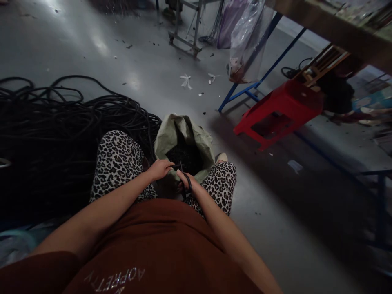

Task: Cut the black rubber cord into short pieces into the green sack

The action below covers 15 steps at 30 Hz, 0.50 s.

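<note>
My left grip (159, 169) reaches down low, pinching a thin black cord (176, 167). My right grip (194, 184) curls around black-handled metal scissors (189, 183).

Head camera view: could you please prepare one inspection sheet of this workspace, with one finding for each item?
Surface: grey floor, partly in shadow.
Job's things: scissors; open sack with dark bits inside.
Clutter: white scraps and small specks on the floor.
Hands: left hand holds a dark piece; right hand holds the scissors.
Cables: heaped black cords at left; whether electrical, cannot tell.
Surroundings: red stool, worktable, clear plastic bag.
</note>
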Motion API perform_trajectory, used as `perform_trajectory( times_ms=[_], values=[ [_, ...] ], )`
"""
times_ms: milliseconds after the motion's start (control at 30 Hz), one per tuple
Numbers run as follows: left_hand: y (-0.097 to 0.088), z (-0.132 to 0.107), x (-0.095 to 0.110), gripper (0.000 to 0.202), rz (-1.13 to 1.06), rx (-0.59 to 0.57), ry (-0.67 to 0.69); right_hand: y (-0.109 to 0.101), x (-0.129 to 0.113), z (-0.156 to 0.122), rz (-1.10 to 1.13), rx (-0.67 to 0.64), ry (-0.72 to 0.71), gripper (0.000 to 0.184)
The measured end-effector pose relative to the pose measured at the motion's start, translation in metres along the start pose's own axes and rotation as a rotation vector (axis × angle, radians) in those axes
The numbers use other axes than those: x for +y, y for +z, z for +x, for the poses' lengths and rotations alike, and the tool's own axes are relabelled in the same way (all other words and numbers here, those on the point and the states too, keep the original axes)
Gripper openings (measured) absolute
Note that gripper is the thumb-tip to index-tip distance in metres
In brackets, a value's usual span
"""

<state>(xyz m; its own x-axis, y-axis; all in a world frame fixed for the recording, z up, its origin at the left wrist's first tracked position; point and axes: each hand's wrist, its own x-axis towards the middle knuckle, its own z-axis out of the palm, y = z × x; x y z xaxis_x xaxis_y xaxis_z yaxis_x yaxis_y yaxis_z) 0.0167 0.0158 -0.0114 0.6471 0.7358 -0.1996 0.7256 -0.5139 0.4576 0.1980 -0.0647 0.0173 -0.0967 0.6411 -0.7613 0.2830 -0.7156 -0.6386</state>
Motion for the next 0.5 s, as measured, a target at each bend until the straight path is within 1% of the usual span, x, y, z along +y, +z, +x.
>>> perform_trajectory(
  times_ms=[267, 367, 500],
  values=[
    [-0.0061, -0.0014, 0.0036, 0.033, 0.051, -0.042, 0.045, 0.0039, 0.0024, 0.0021, 0.030, 0.025, 0.004, 0.053],
    [-0.0056, -0.0010, 0.0039, 0.034, 0.044, -0.039, 0.054, 0.0037, -0.0004, -0.0026, 0.028, 0.048, -0.013, 0.049],
    [-0.0018, 0.0005, 0.0048, 0.034, 0.015, -0.038, 0.025, 0.0037, -0.0006, -0.0060, 0.019, 0.077, -0.051, 0.045]
  ],
)
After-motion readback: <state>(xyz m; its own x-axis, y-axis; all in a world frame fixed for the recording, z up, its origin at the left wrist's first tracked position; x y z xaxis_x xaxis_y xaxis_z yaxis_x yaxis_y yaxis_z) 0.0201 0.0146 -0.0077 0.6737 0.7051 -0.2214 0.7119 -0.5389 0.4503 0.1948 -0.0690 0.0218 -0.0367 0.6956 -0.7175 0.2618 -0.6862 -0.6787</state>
